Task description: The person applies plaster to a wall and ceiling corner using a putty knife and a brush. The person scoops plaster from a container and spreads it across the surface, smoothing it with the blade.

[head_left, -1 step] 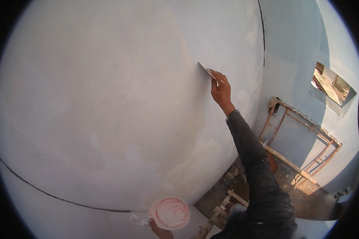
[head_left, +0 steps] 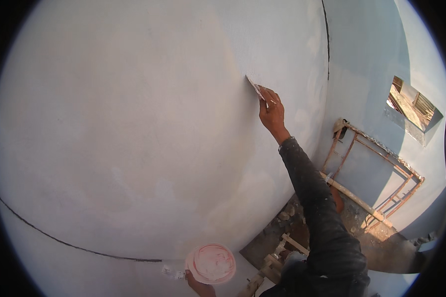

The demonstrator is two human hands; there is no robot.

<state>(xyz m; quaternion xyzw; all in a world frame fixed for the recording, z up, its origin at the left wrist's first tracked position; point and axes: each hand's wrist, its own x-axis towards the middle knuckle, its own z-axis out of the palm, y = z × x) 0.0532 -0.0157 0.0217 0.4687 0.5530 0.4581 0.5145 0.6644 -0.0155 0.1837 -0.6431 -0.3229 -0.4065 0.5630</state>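
My right hand (head_left: 271, 111) is stretched up and grips a small putty knife (head_left: 255, 87), whose blade is pressed flat against the smooth white plastered wall (head_left: 134, 123). A dark sleeve covers that arm. At the lower edge my left hand (head_left: 198, 286) holds a round pink pan (head_left: 210, 263) with white putty in it, level and close to the wall. A small white-smeared tool (head_left: 170, 271) sticks out to the left of that hand.
A rusty metal frame (head_left: 376, 168) and a pale pipe (head_left: 354, 198) lean against the right wall under a window opening (head_left: 409, 106). Wooden rungs (head_left: 277, 255) sit below me over a rubble-strewn floor (head_left: 362, 225). A thin black line (head_left: 74, 243) crosses the wall.
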